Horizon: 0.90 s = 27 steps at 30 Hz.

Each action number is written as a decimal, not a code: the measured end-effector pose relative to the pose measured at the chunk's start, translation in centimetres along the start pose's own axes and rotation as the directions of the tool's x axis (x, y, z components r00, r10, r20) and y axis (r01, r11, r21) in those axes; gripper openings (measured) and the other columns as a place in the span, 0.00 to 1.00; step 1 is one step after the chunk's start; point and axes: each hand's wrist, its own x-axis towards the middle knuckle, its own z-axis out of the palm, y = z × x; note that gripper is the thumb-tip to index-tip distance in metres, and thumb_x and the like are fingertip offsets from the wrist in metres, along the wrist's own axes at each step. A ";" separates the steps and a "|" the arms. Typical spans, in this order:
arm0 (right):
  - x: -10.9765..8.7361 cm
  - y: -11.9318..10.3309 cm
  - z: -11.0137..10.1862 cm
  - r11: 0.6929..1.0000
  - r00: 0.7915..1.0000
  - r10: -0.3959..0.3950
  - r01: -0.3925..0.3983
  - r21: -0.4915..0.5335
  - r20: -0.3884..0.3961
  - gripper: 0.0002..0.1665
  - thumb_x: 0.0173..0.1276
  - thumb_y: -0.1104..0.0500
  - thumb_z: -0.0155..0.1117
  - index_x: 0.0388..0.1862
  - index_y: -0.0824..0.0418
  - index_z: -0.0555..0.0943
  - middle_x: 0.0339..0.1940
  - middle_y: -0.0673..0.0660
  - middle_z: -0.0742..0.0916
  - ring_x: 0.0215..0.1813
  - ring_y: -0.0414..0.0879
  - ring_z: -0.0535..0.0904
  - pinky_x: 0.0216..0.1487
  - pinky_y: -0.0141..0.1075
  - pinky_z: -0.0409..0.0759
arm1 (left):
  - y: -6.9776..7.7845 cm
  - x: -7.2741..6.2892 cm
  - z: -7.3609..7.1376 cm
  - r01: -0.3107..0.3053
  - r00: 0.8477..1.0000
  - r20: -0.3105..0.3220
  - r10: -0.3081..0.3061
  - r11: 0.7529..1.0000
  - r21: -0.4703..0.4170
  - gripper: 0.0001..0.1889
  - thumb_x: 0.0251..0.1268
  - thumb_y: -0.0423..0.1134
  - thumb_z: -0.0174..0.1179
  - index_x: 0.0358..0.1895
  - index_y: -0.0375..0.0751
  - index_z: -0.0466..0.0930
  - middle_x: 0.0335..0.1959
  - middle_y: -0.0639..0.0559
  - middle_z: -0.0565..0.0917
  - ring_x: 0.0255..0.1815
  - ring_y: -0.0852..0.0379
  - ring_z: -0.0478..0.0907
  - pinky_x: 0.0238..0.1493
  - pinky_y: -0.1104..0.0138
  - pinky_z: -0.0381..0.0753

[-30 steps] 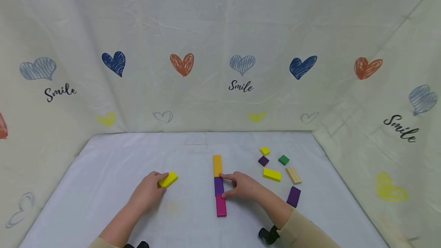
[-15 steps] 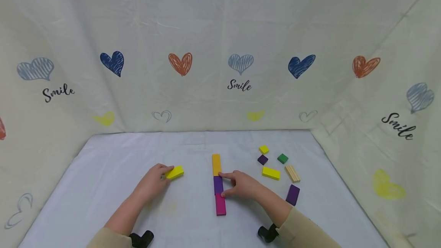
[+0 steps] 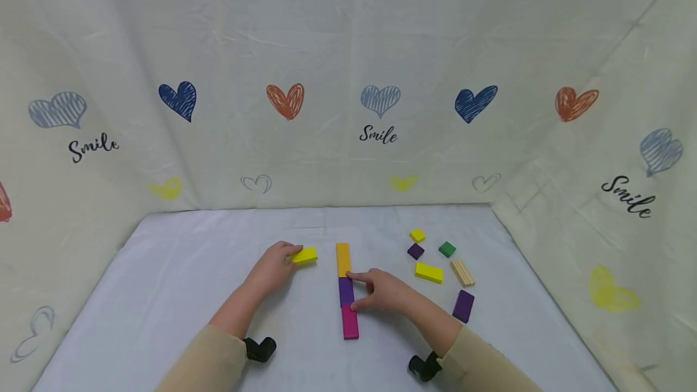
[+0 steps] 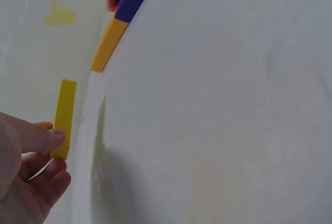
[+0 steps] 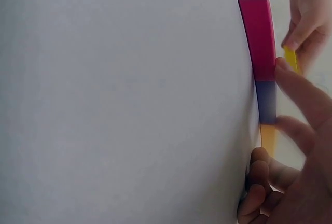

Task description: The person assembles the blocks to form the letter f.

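A white cloth-covered table (image 3: 179,271) bears a row of orange, purple and magenta rectangular blocks (image 3: 346,291), touched by the right hand (image 3: 383,290), thumb and forefinger apart. The left hand (image 3: 274,267) pinches one end of a yellow rectangular block (image 3: 307,255), probably light, rigid and easily held there; a gap separates it from the row's left edge.

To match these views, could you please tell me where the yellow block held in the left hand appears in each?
Head: held yellow block, left of centre, below mid-height.
Left wrist: yellow block, left side, around mid-height.
Right wrist: yellow block, near the right edge, upper half.
Shared landmark: orange block.
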 end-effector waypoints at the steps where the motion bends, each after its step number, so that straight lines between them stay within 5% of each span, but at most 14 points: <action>1: 0.0 0.1 0.0 1.000 1.000 0.000 0.000 0.001 0.002 0.45 0.54 0.43 0.78 0.72 0.38 0.72 0.34 0.50 0.77 0.37 0.45 0.72 0.36 0.36 0.76 | 0.3 0.4 0.2 -0.005 1.000 -0.001 0.005 1.000 0.003 0.23 0.67 0.31 0.61 0.65 0.42 0.77 0.61 0.43 0.76 0.63 0.44 0.72 0.65 0.50 0.70; 9: 0.0 0.2 -0.1 1.000 1.000 0.004 -0.004 0.002 0.007 0.45 0.55 0.44 0.78 0.72 0.38 0.72 0.33 0.50 0.77 0.37 0.44 0.73 0.36 0.35 0.77 | 1.6 3.2 1.9 -0.036 0.999 0.028 0.035 0.999 0.027 0.22 0.69 0.31 0.59 0.65 0.43 0.77 0.62 0.42 0.75 0.65 0.44 0.71 0.67 0.51 0.69; 20: 0.0 -0.2 -0.1 1.000 1.000 0.010 -0.010 0.015 0.012 0.44 0.54 0.44 0.78 0.71 0.38 0.72 0.34 0.49 0.77 0.37 0.44 0.73 0.38 0.35 0.78 | 1.4 4.7 3.0 -0.041 0.999 0.029 0.040 0.998 0.049 0.22 0.69 0.28 0.57 0.65 0.44 0.77 0.63 0.43 0.75 0.65 0.44 0.71 0.67 0.51 0.68; 27: 0.1 0.2 0.0 1.000 1.000 0.019 -0.019 0.006 0.007 0.45 0.54 0.43 0.78 0.71 0.37 0.72 0.34 0.49 0.77 0.37 0.44 0.73 0.38 0.35 0.78 | 1.1 5.1 3.0 0.002 0.998 0.065 0.003 0.998 -0.069 0.23 0.69 0.34 0.57 0.67 0.48 0.77 0.64 0.43 0.73 0.64 0.44 0.70 0.66 0.49 0.69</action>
